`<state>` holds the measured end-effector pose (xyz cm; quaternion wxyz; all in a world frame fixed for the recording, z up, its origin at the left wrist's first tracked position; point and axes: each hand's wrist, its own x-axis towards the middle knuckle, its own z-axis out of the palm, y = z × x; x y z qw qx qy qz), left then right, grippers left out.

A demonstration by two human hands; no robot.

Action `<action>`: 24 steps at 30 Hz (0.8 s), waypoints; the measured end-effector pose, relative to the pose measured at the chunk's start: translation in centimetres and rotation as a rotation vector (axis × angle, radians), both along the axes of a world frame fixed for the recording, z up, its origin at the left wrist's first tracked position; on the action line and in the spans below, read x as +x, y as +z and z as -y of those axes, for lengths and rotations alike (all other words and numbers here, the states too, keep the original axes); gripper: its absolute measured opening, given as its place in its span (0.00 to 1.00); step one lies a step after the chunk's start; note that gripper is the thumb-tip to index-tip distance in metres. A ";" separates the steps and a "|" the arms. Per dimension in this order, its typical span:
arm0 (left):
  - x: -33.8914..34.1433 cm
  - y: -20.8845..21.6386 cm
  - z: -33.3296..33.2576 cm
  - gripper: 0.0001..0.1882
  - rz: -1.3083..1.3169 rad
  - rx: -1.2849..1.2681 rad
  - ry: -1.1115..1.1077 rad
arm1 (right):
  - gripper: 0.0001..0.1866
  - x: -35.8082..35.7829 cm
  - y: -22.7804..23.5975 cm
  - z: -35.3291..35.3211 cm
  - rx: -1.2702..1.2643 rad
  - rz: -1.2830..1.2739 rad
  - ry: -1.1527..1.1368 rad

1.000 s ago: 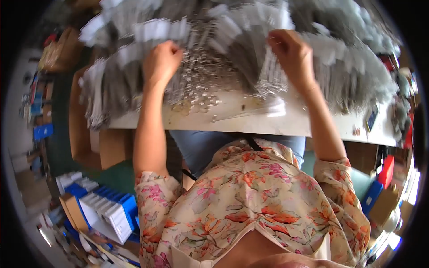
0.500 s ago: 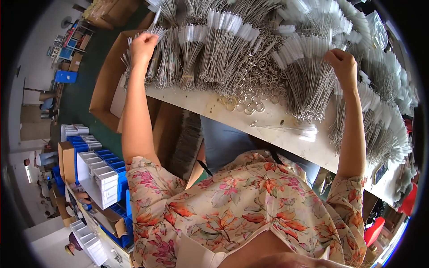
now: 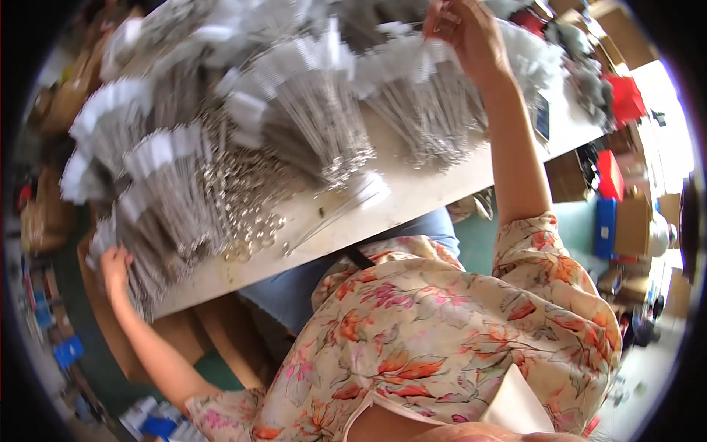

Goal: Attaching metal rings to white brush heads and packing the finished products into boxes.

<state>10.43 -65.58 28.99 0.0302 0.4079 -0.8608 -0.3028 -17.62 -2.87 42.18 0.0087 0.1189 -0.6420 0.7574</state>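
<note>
My left hand (image 3: 115,271) is at the left end of the table, its fingers curled beside the nearest bundle of wire-handled brushes (image 3: 140,258). Whether a brush is in those fingers is hidden. My right hand (image 3: 469,38) is raised above the brush bundle (image 3: 423,96) on the right, fingers bent together and slightly blurred; I cannot make out anything in them. The brushes have white bristle ends and thin metal stems. Between the bundles lies a heap of small metal rings (image 3: 254,188). A few loose brushes (image 3: 335,210) rest near the front edge.
More brush bundles (image 3: 317,96) cover the far part of the white table (image 3: 412,193). A dark phone-like slab (image 3: 543,118) lies at the right. Cardboard boxes (image 3: 169,339) stand below the left end, and red bins (image 3: 624,99) are off to the right.
The view has swung to the right, so the table appears turned and further left. The upright brush seen at my left hand before no longer shows there. My right hand is now above a bundle further right.
</note>
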 end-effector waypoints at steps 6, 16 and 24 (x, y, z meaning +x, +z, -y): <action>2.1 3.9 -1.9 0.08 0.069 -0.081 -0.001 | 0.14 2.3 -7.5 -5.9 1.014 -0.213 -0.237; 4.6 6.5 -8.9 0.14 -0.473 0.013 0.026 | 0.10 0.9 -7.9 -6.6 0.768 -0.045 -0.251; 2.5 7.5 -16.0 0.15 -0.503 0.236 0.069 | 0.09 -2.0 -5.9 -9.7 0.892 -0.436 -0.213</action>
